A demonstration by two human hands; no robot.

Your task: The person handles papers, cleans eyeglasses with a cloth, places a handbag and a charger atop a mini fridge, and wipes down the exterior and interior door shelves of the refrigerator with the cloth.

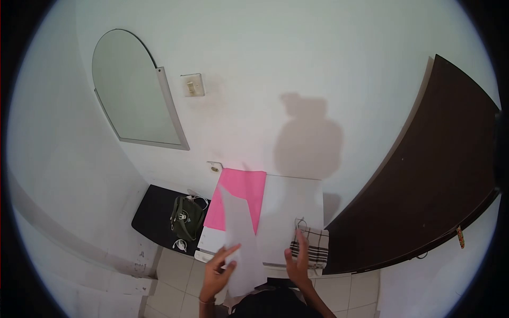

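Observation:
A thin white sheet of paper (243, 228) stands tilted over the front of the white table (283, 204), its lower end near my body. My left hand (218, 271) is at the sheet's left edge, thumb and forefinger apart and overlapping it; whether they touch it I cannot tell. Beneath the paper's upper part lies a bright pink sheet (241, 183), flat on the table's left side. My right hand (299, 262) is raised with fingers apart, holding nothing. Just behind it are a folded checked cloth (317, 246) and a thin wire-like item (300, 222).
Left of the table is a black surface (151, 212) bearing a dark green bag (186, 217) and a coiled white cable (181, 244). A dark brown door (419, 175) stands close on the right. On the wall hang a mirror (130, 87) and a switch (192, 85).

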